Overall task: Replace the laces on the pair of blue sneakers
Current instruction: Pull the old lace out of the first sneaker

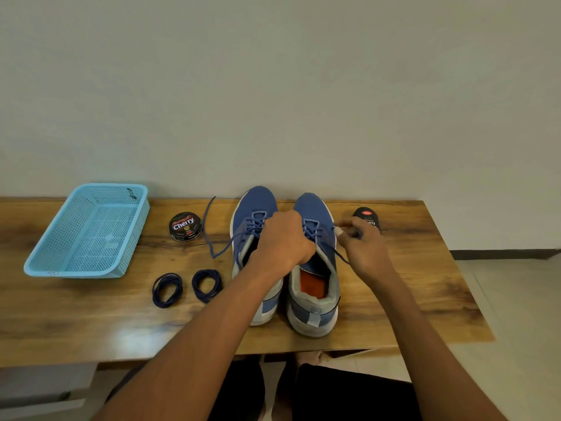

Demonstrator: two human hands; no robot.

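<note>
blue sneakers (285, 256) stand side by side at the wooden table's (409, 299) middle, toes to 12 o'clock. left hand (283, 238) curls over the right shoe's laces (315, 232); right hand (362, 243) pinches a lace tip. coiled navy laces (186, 287) at 8 o'clock, polish tin (185, 226) and blue basket (88, 230) at 9 o'clock.

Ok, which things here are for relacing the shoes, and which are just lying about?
For the job: pair of blue mesh sneakers, their old blue laces, two coiled dark navy laces.
Lying about: light blue plastic mesh basket, round black polish tin, black polish applicator.
</note>
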